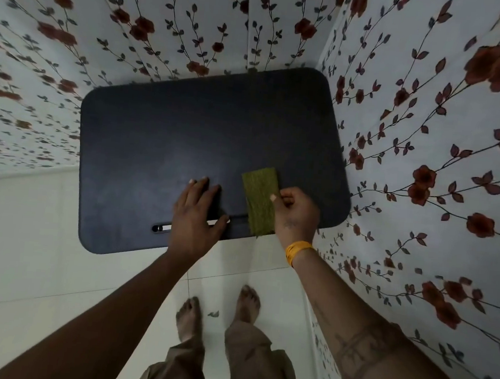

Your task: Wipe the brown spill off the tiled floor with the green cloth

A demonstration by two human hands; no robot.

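The right hand (296, 212) forms the grip: thumb and curled fingers pinch the right edge of the green cloth (259, 200) about halfway along its length. The cloth is a folded strip lying flat on the dark bench (163, 140), its long axis running from the bench's near edge away toward the flowered wall (196, 20); its near end slightly overhangs that edge. A yellow band (297, 250) circles the right wrist.

The left hand (197, 215) rests just left of the cloth, palm down with fingers straight and spread, holding nothing. It partly covers a slot (162, 228) cut near the bench's near edge, where something pale and metallic shows; what it is I cannot tell.

The relation that matters: the cloth sits up on the bench, while the tiled floor (43, 248) lies below and on the near side of the bench, toward the person's bare feet (190, 319). So the cloth has to come off the bench and down. The right hand is the nearer one and already holds it.

No brown spill shows plainly. A small dark mark (213, 314) lies on the floor between the feet, but it looks more like a leaf shape than a spill, and I cannot say.

No containers are in view.
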